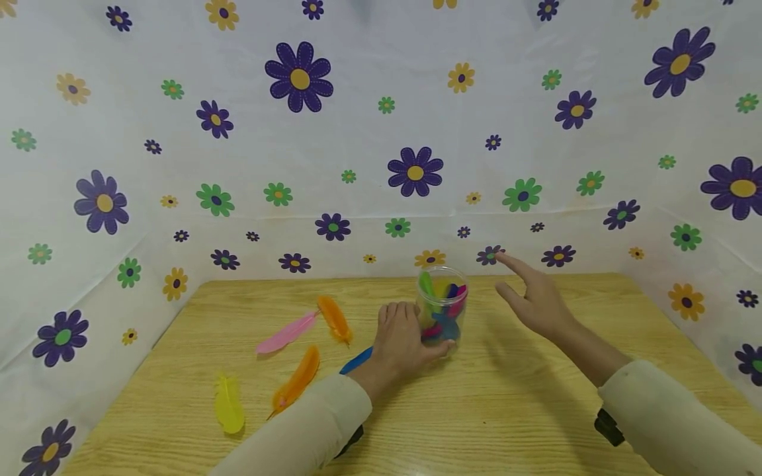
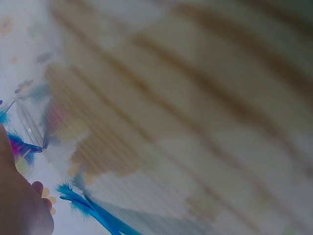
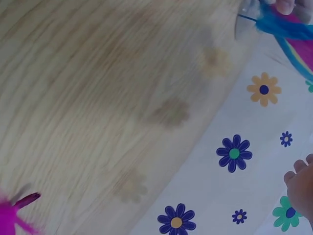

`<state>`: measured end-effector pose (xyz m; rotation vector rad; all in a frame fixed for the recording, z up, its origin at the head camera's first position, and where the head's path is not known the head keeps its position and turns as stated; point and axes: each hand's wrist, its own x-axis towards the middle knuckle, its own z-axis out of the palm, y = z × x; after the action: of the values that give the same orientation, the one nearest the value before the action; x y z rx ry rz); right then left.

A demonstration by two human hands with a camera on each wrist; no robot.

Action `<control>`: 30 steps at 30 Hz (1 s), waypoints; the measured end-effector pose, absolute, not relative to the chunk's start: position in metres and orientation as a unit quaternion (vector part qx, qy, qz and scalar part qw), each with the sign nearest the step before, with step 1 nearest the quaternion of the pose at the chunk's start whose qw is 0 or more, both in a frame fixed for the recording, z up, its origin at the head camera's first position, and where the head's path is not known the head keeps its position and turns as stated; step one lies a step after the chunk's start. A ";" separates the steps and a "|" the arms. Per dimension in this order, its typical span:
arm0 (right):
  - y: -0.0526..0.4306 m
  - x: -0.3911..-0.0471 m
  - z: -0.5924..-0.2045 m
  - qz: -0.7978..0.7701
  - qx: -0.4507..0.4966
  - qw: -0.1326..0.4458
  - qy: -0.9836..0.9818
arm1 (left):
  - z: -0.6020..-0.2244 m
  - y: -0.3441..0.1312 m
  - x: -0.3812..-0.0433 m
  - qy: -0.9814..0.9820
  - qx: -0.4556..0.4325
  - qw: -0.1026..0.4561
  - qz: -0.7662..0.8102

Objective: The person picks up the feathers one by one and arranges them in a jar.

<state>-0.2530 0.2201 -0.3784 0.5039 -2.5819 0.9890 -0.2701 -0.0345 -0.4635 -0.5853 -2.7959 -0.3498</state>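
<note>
The left hand grips the clear jar, which stands upright toward the far side of the desk and contains colored feathers. The right hand is released and outstretched, right of the jar. Loose feathers lie left.

A screened-off workspace; the kind of building cannot be told. Flower-printed sheeting encloses three sides of a wood-grain table

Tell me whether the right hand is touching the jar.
Apart: the head view shows a strip of table between the right hand and the jar.
</note>
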 end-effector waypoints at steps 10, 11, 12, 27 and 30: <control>0.242 -0.240 -0.385 0.294 0.197 0.171 -0.919 | -0.465 -0.035 -0.271 -0.962 -0.204 0.135 -0.119; 0.244 -0.238 -0.385 0.289 0.197 0.171 -0.921 | -0.465 -0.035 -0.271 -0.962 -0.204 0.136 -0.118; 0.246 -0.237 -0.386 0.283 0.198 0.172 -0.922 | -0.465 -0.035 -0.271 -0.962 -0.204 0.138 -0.118; 0.292 -0.216 -0.406 0.223 0.200 0.168 -0.939 | -0.464 -0.034 -0.270 -0.960 -0.208 0.151 -0.111; 0.301 -0.211 -0.411 0.217 0.198 0.170 -0.941 | -0.465 -0.035 -0.271 -0.961 -0.206 0.152 -0.109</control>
<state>-0.2111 0.3008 -0.4111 0.5612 -2.6725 0.6152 -0.2710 -0.0346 -0.4653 -0.5915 -2.7573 -0.3120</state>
